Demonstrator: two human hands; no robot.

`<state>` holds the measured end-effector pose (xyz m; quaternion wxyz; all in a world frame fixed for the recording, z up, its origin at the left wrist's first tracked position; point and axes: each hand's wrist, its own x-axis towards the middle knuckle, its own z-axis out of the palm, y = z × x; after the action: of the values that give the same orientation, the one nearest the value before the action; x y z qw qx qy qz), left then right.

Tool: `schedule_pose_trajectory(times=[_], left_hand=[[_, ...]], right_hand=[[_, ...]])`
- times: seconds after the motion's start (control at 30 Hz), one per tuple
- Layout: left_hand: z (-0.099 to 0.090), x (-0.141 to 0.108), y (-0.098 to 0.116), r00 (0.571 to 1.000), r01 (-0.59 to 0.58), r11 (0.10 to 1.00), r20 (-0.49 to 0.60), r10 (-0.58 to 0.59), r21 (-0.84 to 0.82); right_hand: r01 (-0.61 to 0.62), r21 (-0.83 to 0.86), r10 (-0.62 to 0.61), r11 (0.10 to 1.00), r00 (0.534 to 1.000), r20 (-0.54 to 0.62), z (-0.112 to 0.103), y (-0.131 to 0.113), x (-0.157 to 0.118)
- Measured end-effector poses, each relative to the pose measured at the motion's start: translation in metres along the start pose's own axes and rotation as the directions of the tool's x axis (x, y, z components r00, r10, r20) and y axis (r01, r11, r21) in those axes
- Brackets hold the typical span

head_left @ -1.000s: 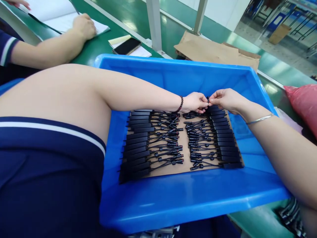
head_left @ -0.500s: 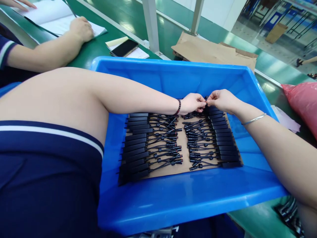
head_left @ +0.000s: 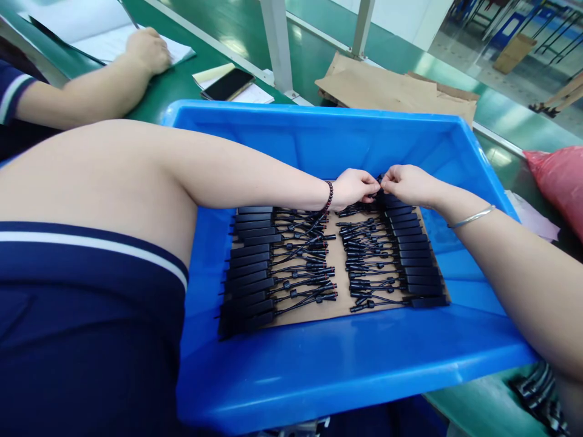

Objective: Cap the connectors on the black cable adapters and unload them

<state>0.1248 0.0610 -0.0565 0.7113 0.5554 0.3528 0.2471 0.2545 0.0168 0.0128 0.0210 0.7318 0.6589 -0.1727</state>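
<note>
A large blue bin (head_left: pixel 355 364) holds a brown cardboard sheet (head_left: pixel 341 288) with two columns of black modules with short cables. The left column (head_left: pixel 250 273) has its cables pointing right; the right column (head_left: pixel 419 261) has them pointing left. My left hand (head_left: pixel 355 187), with a dark bead bracelet at the wrist, is pinched near the top of the right column. My right hand (head_left: pixel 407 184), below a silver bangle, is pinched just beside it, over the topmost black pieces. What the fingertips hold is too small and covered to make out.
At the upper left, another person's hand (head_left: pixel 148 51) rests on an open notebook (head_left: pixel 109 36). A phone (head_left: pixel 228 84) lies on papers behind the bin. Brown cardboard (head_left: pixel 396 91) is beyond the far rim, a red bag (head_left: pixel 560 188) at right, black parts (head_left: pixel 540 394) lower right.
The other person's second hand, at the top left on the notebook, has gone out of view. The view has shifted slightly. My two hands stay pinched at nearly the same spot.
</note>
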Motion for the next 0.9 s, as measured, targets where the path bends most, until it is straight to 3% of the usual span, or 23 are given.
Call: schedule_pose_trajectory(times=[0.4, 0.57, 0.7, 0.9], left_hand=[[0.002, -0.001, 0.008, 0.999, -0.004, 1.000, 0.035, 0.004, -0.002], [0.001, -0.001, 0.007, 0.998, -0.014, 1.000, 0.058, 0.013, 0.025], [-0.002, 0.001, 0.002, 0.997, -0.050, 0.997, 0.059, 0.047, 0.055], [-0.004, 0.001, 0.000, 0.995, -0.062, 0.996, 0.075, 0.058, 0.059]], right_hand=[[-0.053, -0.030, 0.051, 0.998, 0.997, -0.057, 0.006, -0.001, 0.007], [-0.120, 0.039, 0.119, 0.992, 0.992, 0.036, 0.003, -0.006, -0.002], [-0.235, 0.226, 0.216, 0.945, 0.970, 0.109, 0.002, -0.006, -0.008], [-0.334, 0.297, 0.353, 0.894, 0.936, -0.009, -0.004, 0.006, 0.001]])
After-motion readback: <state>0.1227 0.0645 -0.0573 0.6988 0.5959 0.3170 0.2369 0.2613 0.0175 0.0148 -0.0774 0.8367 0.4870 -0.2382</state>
